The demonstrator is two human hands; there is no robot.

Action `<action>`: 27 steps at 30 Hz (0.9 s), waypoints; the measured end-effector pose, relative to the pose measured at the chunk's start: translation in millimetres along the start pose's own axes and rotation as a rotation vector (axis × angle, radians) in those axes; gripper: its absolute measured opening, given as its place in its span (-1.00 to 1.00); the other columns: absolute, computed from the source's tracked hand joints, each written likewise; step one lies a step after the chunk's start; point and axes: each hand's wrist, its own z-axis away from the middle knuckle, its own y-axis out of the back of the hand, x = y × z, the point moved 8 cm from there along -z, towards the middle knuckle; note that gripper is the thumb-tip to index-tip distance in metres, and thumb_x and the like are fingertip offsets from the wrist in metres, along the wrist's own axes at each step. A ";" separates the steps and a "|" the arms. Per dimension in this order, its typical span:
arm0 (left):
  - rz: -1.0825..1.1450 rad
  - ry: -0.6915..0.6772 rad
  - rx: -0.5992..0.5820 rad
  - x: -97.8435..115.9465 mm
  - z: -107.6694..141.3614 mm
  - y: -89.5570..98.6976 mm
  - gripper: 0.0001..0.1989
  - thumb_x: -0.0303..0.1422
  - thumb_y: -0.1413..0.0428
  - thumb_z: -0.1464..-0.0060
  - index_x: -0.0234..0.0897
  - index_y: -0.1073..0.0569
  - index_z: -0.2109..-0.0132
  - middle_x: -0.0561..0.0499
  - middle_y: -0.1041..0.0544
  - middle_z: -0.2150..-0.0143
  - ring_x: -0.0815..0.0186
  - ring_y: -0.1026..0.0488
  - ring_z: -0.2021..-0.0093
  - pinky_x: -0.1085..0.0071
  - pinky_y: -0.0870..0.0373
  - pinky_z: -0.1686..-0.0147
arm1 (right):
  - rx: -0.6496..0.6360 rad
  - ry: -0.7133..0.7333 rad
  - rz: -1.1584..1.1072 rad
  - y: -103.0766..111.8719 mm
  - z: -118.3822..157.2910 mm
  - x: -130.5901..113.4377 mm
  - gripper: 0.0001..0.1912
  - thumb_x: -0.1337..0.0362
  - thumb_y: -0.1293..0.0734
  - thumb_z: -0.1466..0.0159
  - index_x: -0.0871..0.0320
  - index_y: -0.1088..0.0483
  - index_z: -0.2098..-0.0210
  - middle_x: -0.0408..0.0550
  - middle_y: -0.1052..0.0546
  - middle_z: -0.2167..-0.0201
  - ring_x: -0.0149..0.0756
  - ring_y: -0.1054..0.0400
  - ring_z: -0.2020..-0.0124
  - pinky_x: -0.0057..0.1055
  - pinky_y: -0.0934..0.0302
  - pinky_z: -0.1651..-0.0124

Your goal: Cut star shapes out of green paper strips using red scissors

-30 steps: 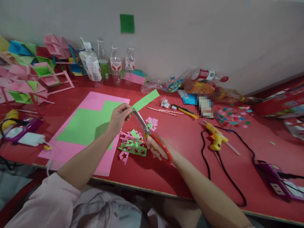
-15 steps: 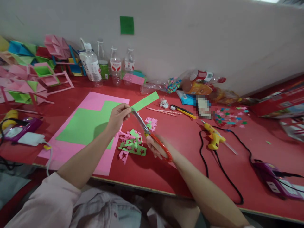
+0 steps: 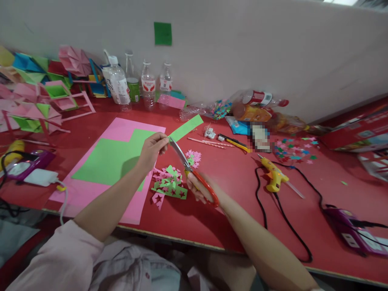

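Note:
My left hand pinches the near end of a green paper strip, which slants up and to the right. Red-handled scissors are in my right hand, their blade tips at the pinched end of the strip, by my left fingertips. Under my left arm lie a green sheet and a larger pink sheet. Between my hands, nearer to me, is a pile of star-punched paper scraps. Small pink and green stars lie behind the scissors.
On the red table, a yellow glue gun with a black cord lies to the right. Plastic bottles stand along the wall. Folded paper models fill the back left. A purple power strip sits at the right.
Both hands stay nearly in place, with the strip and scissors still held. The whole view has shifted very slightly.

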 end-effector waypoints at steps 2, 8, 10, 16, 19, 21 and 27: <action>0.002 0.002 -0.015 -1.7 1.8 -3.1 -0.85 -0.35 -0.10 0.05 -0.27 -0.33 0.51 0.16 -0.30 0.64 0.54 -0.18 0.63 0.55 -0.11 0.61 | -0.020 -0.006 -0.030 -1.6 -0.6 1.8 -0.49 -0.19 -0.12 -0.24 0.11 -0.16 0.54 -0.35 -0.10 0.85 -0.53 0.02 0.85 -0.50 -0.13 0.66; 0.043 0.012 -0.043 -5.5 6.1 -10.9 -0.79 -0.36 -0.09 0.02 -0.27 -0.27 0.55 0.16 -0.28 0.63 0.54 -0.18 0.61 0.55 -0.13 0.58 | -0.028 0.000 -0.060 -2.5 -1.4 4.3 -0.51 -0.19 -0.14 -0.22 0.11 -0.18 0.52 -0.35 -0.10 0.84 -0.52 0.00 0.84 -0.49 -0.08 0.69; 0.046 0.019 -0.045 -6.1 5.9 -10.6 -0.80 -0.37 -0.09 0.03 -0.27 -0.27 0.55 0.15 -0.28 0.63 0.54 -0.18 0.61 0.55 -0.12 0.58 | -0.025 0.000 -0.062 -2.4 -1.7 4.1 -0.50 -0.21 -0.15 -0.21 0.11 -0.18 0.51 -0.36 -0.11 0.84 -0.53 0.00 0.84 -0.50 -0.07 0.69; 0.014 0.052 -0.065 -8.8 3.3 -7.6 -0.81 -0.35 -0.10 0.05 -0.27 -0.29 0.54 0.15 -0.29 0.63 0.54 -0.20 0.61 0.56 -0.13 0.58 | -0.047 -0.031 -0.067 -3.0 -3.0 6.4 -0.47 -0.25 -0.17 -0.16 0.11 -0.18 0.51 -0.36 -0.11 0.84 -0.53 -0.01 0.84 -0.51 -0.03 0.71; 0.006 0.062 -0.072 -10.1 2.7 -7.1 -0.81 -0.34 -0.10 0.06 -0.27 -0.29 0.54 0.16 -0.28 0.63 0.54 -0.19 0.62 0.57 -0.13 0.59 | -0.041 -0.012 -0.063 -2.6 -2.0 5.0 -0.48 -0.24 -0.16 -0.17 0.12 -0.18 0.51 -0.37 -0.10 0.84 -0.53 -0.01 0.84 -0.51 -0.06 0.69; 0.010 0.063 -0.074 -10.4 2.6 -7.2 -0.81 -0.34 -0.10 0.06 -0.27 -0.29 0.55 0.15 -0.28 0.64 0.54 -0.19 0.62 0.57 -0.13 0.59 | -0.025 -0.009 -0.048 -2.4 -1.1 4.5 -0.48 -0.23 -0.14 -0.19 0.12 -0.18 0.52 -0.36 -0.10 0.85 -0.53 -0.01 0.84 -0.51 -0.07 0.68; 0.021 0.065 -0.075 -10.3 2.6 -7.8 -0.81 -0.36 -0.09 0.05 -0.27 -0.30 0.55 0.15 -0.28 0.64 0.55 -0.19 0.63 0.57 -0.12 0.60 | 0.018 -0.006 -0.003 -3.5 -1.2 3.4 -0.43 -0.30 -0.12 -0.15 0.09 -0.11 0.56 -0.35 -0.09 0.86 -0.52 0.00 0.86 -0.50 -0.03 0.73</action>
